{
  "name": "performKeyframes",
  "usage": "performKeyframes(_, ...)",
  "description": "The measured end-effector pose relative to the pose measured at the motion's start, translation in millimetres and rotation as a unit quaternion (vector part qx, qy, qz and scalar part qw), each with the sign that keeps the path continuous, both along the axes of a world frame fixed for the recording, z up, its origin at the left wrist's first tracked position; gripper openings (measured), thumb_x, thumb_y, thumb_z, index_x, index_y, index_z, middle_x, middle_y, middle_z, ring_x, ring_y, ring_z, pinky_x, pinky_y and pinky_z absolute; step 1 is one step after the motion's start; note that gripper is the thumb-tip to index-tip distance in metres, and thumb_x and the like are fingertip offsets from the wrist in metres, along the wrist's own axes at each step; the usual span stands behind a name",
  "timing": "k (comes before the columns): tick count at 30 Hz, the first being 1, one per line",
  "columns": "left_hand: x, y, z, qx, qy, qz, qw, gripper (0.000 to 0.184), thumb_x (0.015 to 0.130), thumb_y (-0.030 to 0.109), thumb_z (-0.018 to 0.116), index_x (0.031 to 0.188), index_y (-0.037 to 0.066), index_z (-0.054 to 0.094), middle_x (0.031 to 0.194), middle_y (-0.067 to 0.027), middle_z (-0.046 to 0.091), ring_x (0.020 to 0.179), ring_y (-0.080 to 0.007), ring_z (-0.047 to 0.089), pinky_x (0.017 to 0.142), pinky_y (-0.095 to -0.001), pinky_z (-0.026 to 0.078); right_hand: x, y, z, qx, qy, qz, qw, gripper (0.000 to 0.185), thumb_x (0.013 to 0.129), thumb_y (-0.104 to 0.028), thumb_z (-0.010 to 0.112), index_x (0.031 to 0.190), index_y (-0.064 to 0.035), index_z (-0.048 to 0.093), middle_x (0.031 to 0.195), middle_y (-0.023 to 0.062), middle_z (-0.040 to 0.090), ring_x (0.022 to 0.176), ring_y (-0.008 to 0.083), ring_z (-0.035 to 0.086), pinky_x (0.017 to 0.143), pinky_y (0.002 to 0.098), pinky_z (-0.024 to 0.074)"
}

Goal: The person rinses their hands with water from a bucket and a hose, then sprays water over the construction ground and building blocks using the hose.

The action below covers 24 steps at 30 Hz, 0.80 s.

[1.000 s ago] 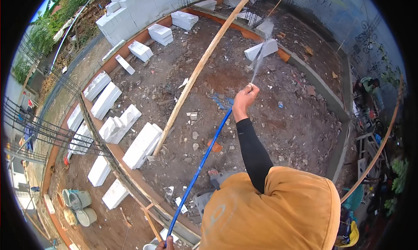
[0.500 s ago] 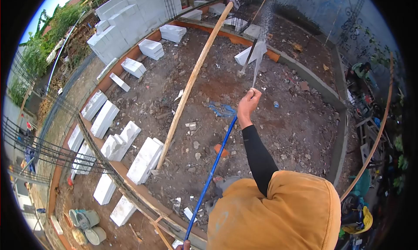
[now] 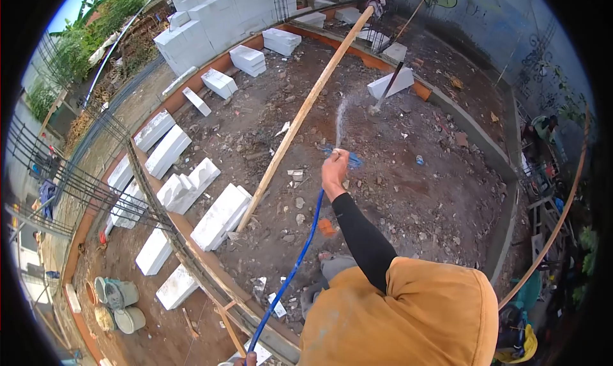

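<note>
A blue hose (image 3: 290, 278) runs up from the bottom edge to my right hand (image 3: 334, 172). That hand, below a black sleeve, is closed around the hose end, with the thumb near the opening. A spray of water (image 3: 340, 120) leaves it toward the rubble-strewn soil (image 3: 408, 194). My left hand (image 3: 246, 359) shows only partly at the bottom edge, closed on the hose farther back. Behind my right hand a blue scrap (image 3: 353, 160) lies on the ground. A dark-handled tool (image 3: 387, 88) stands beyond, against a white block (image 3: 391, 82).
A long wooden pole (image 3: 306, 111) slants across the plot. White blocks (image 3: 220, 217) lie along the left side by an orange-brown ledge (image 3: 191, 251). Rebar (image 3: 96, 197) juts in at left, near buckets (image 3: 128, 296). At right are a concrete edging (image 3: 472, 130) and another person (image 3: 544, 126).
My right hand has moved left and down with the hose end. The spray, high and wide before, is now shorter and farther left. The hose bends more. The view has shifted slightly.
</note>
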<state>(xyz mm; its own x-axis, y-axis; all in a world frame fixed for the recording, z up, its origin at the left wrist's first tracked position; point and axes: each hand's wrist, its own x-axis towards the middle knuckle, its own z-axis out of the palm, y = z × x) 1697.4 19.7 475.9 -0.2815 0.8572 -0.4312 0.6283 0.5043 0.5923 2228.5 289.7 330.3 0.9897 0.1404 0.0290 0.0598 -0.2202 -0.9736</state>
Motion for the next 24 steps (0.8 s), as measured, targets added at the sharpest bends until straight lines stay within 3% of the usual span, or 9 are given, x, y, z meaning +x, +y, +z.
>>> performKeyframes(2,5,1,12,0.001,-0.023,0.024,0.999,0.038,0.087,0.036,0.073,0.083,-0.001,0.067,0.072,-0.0054,0.059,0.070,-0.0160,0.049,0.067,-0.0340,0.042,3,59,42,0.089,-0.109,0.001,0.990,0.015,0.098,-0.015,0.048,0.108,-0.0042,0.052,0.098,0.0194,0.062,0.094,0.0380,0.061,0.086,0.0448,0.0457)
performKeyframes(6,6,18,27,0.056,0.017,0.051,0.997,0.045,0.087,0.043,0.070,0.084,-0.001,0.066,0.072,-0.0078,0.060,0.067,-0.0173,0.048,0.065,-0.0355,0.042,27,119,111,0.119,-0.063,0.017,0.991,0.018,0.098,-0.017,0.050,0.108,-0.0025,0.055,0.100,0.0187,0.063,0.096,0.0323,0.063,0.086,0.0427,0.0470)
performKeyframes(8,12,45,60,-0.021,0.088,0.005,0.996,0.048,0.086,0.046,0.070,0.084,-0.002,0.067,0.071,-0.0118,0.061,0.066,-0.0190,0.049,0.066,-0.0348,0.042,32,147,124,0.130,-0.113,-0.005,0.985,0.018,0.098,-0.017,0.051,0.108,-0.0023,0.055,0.099,0.0188,0.063,0.095,0.0320,0.063,0.084,0.0425,0.0474)
performKeyframes(11,5,70,58,-0.015,0.104,0.080,0.991,0.052,0.083,0.049,0.072,0.089,-0.003,0.068,0.080,-0.0182,0.064,0.070,-0.0251,0.055,0.071,-0.0390,0.046,6,165,150,0.152,-0.072,0.013,0.986,0.016,0.099,-0.014,0.047,0.110,-0.0025,0.051,0.105,0.0188,0.061,0.100,0.0330,0.060,0.091,0.0423,0.0454)
performKeyframes(14,-10,97,37,0.046,0.046,0.151,0.986,0.060,0.078,0.052,0.076,0.093,-0.005,0.066,0.090,-0.0216,0.065,0.077,-0.0298,0.058,0.076,-0.0444,0.047,-5,204,134,0.197,-0.010,0.032,0.980,0.017,0.099,-0.014,0.047,0.109,-0.0012,0.051,0.104,0.0180,0.060,0.098,0.0313,0.060,0.090,0.0406,0.0451)
performKeyframes(16,-38,111,9,0.117,0.139,0.123,0.976,0.059,0.077,0.050,0.079,0.090,-0.006,0.065,0.085,-0.0203,0.064,0.076,-0.0301,0.056,0.075,-0.0455,0.046,-17,229,114,0.226,-0.001,0.041,0.973,0.016,0.100,-0.013,0.046,0.109,-0.0001,0.051,0.104,0.0165,0.058,0.097,0.0293,0.059,0.090,0.0389,0.0448)
performKeyframes(17,-52,128,8,0.032,0.094,0.112,0.989,0.056,0.076,0.047,0.081,0.087,-0.005,0.064,0.081,-0.0184,0.060,0.075,-0.0297,0.054,0.074,-0.0455,0.045,-31,235,117,0.207,-0.036,0.029,0.977,0.016,0.100,-0.012,0.045,0.109,0.0002,0.051,0.104,0.0160,0.058,0.097,0.0287,0.058,0.090,0.0386,0.0448)
performKeyframes(22,-51,188,18,0.079,0.128,0.100,0.984,0.048,0.077,0.040,0.082,0.074,-0.003,0.061,0.065,-0.0099,0.053,0.065,-0.0241,0.048,0.066,-0.0405,0.043,-71,272,116,0.151,-0.078,0.030,0.985,0.017,0.102,-0.014,0.045,0.109,-0.0003,0.051,0.105,0.0155,0.058,0.097,0.0276,0.058,0.090,0.0383,0.0448)
performKeyframes(24,-60,194,16,0.077,0.053,0.128,0.987,0.048,0.078,0.042,0.081,0.073,-0.001,0.062,0.063,-0.0080,0.054,0.066,-0.0253,0.049,0.065,-0.0406,0.043,-55,304,87,0.164,-0.162,-0.001,0.973,0.018,0.101,-0.016,0.047,0.109,0.0003,0.052,0.106,0.0173,0.057,0.099,0.0285,0.057,0.091,0.0374,0.0438)
